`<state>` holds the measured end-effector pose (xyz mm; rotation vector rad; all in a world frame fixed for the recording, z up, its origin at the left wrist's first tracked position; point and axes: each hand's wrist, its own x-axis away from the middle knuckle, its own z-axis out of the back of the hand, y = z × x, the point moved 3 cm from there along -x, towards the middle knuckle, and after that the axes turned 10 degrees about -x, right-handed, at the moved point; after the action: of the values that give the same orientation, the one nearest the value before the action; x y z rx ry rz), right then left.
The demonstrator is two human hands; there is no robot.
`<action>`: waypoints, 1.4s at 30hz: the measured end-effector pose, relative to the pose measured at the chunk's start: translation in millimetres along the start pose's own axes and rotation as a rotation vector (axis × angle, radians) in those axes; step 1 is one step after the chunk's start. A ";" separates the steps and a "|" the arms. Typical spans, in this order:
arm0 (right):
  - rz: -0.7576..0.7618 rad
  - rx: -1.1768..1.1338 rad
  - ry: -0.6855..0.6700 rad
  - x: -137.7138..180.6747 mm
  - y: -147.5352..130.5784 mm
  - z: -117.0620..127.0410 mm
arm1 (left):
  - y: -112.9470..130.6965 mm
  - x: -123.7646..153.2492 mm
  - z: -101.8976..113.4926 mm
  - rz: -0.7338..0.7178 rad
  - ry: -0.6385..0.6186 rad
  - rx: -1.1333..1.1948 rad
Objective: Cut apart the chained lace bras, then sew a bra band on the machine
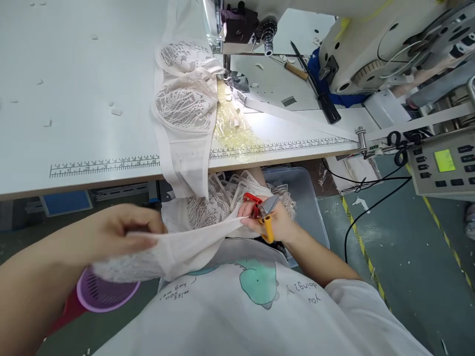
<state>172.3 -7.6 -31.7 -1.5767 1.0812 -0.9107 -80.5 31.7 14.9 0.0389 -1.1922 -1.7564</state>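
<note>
A white lace bra (196,247) is stretched between my two hands over my lap. My left hand (126,227), slightly blurred, is closed on its left part, thumb below and fingers curled above. My right hand (280,220) pinches the other end of it between thumb and fingertips. The same hand also holds small scissors (267,205) with one red and one yellow handle, blades pointing up and to the right. Another white lace bra (183,106) lies on the sewing table, one edge near the presser foot, its lower band hanging over the front edge.
A sewing machine (349,44) stands at the back right, with a screwdriver (322,94) and a wooden-handled awl (296,70) by it. White tape (297,118) runs to the right. Below the table are a grey bin (319,217) and a purple basket (107,294). A control panel (445,163) is at right.
</note>
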 end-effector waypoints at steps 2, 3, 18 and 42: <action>-0.065 0.175 0.098 -3.1 5.0 1.1 | -17.3 -21.6 -0.5 0.086 -0.289 0.121; -0.101 0.263 0.155 -6.1 8.9 2.2 | -24.7 -33.5 1.9 0.098 -0.275 0.131; -0.267 0.314 0.311 -25.4 43.7 23.5 | -54.9 -60.8 -8.6 0.160 -0.130 0.067; 0.059 0.594 0.086 -7.0 0.9 -3.6 | -1.2 -24.9 -11.8 -0.002 0.042 -0.781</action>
<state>166.5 -2.2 -32.1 -1.0174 0.8065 -1.1387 -62.3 41.5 -3.5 -0.3820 -0.4130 -2.0974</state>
